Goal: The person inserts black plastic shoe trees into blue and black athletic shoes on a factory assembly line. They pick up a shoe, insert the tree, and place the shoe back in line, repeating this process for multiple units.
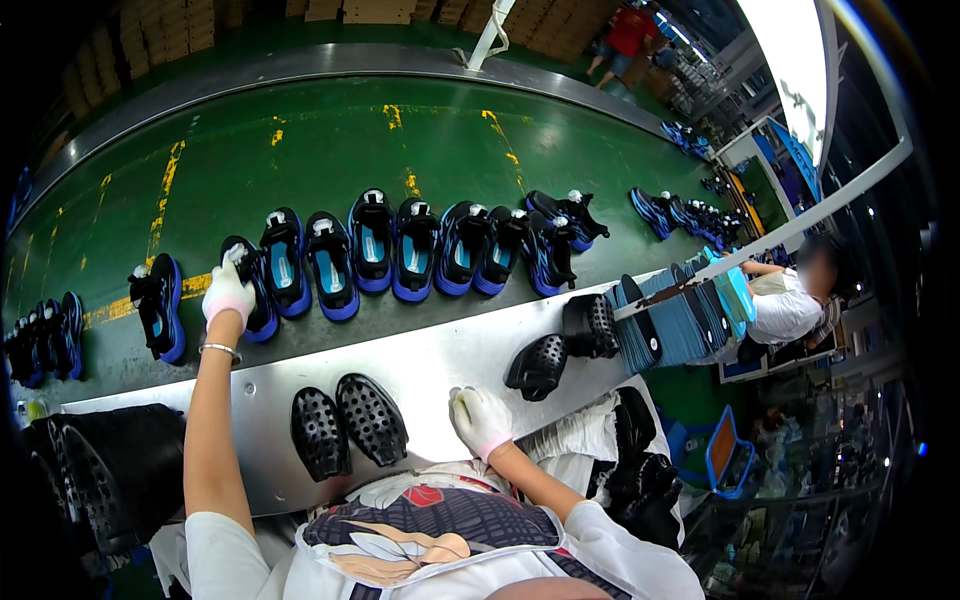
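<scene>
My left hand (229,292), in a white glove, reaches out to the row on the green conveyor belt. Its fingers are closed at the upper part of a black-and-blue sneaker (262,318). Several more such sneakers (372,245) stand beside it, with white stuffing at their tops and light blue insoles. My right hand (482,422), also gloved, rests curled over the metal ledge near my body, and nothing shows in it. Between my arms lie two black perforated shoe-shaped pieces (345,425). Two similar black pieces (540,365) sit right of my right hand.
Upright blue and black insoles (665,320) fill a rack at the right, near a seated person (790,310). Large black perforated pieces (120,470) stand at the ledge's left end. A white post (490,38) rises beyond the belt. More sneakers (685,215) stand farther right.
</scene>
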Motion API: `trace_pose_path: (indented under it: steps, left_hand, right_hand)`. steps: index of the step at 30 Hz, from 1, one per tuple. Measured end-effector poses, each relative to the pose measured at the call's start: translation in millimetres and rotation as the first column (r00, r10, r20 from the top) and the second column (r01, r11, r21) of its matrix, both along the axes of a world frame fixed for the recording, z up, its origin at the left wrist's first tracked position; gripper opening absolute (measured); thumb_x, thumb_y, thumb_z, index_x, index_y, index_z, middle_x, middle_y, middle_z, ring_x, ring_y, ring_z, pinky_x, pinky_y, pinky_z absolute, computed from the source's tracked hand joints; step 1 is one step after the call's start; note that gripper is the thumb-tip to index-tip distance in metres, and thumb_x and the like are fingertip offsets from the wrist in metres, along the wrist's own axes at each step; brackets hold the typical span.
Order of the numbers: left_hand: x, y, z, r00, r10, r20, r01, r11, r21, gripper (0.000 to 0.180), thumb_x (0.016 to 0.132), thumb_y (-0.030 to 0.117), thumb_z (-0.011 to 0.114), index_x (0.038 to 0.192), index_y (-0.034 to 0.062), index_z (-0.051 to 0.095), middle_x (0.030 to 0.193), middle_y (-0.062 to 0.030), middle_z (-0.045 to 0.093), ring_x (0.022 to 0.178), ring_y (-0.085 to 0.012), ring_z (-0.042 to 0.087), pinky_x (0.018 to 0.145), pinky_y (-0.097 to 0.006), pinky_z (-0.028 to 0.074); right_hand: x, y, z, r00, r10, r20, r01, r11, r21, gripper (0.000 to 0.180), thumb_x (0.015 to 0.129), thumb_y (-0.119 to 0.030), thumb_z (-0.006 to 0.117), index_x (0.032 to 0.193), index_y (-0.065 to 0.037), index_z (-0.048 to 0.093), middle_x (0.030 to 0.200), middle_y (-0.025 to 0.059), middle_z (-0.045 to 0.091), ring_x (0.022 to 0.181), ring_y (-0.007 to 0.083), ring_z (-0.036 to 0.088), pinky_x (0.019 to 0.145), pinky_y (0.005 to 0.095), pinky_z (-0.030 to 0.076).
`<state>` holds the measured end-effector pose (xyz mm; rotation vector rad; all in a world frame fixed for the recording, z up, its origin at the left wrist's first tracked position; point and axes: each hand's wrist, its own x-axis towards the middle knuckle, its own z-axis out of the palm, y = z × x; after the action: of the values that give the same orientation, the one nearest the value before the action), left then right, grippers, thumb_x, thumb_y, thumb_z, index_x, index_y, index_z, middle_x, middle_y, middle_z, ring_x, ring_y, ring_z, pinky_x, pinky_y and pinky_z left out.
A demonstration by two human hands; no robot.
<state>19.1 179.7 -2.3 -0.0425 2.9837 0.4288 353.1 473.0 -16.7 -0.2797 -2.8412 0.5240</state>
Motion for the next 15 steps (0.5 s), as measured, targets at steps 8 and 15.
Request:
trace_pose_path:
  steps: [8, 15]
  left_hand:
    - [-12, 7, 9, 0.994, 0.071, 0.087, -0.085, 0.983, 0.164, 0.075, 0.071, 0.027, 0.064, 0.14, 0.0111, 0.039, 0.114, -0.0223, 0.064, 0.107, -0.0366, 0.062, 0.093, -0.044, 0.049]
    - [-8, 15, 9, 0.986, 0.167, -0.02, -0.162, 0.975, 0.152, 0.059, 0.078, 0.028, 0.062, 0.133, 0.0138, 0.045, 0.111, -0.0209, 0.065, 0.101, -0.0387, 0.063, 0.088, -0.046, 0.052]
  right_hand:
    - [3, 5, -4, 0.999, -0.039, -0.012, 0.039, 0.999, -0.004, 0.015, 0.086, -0.021, 0.058, 0.079, -0.009, 0.062, 0.074, 0.0117, 0.063, 0.069, 0.032, 0.061, 0.062, 0.0448, 0.047]
    - [1, 10, -1, 1.0, -0.023, 0.006, 0.023, 1.0, -0.018, 0.017, 0.087, -0.022, 0.058, 0.078, -0.008, 0.061, 0.073, 0.012, 0.062, 0.068, 0.0322, 0.061, 0.062, 0.0446, 0.047]
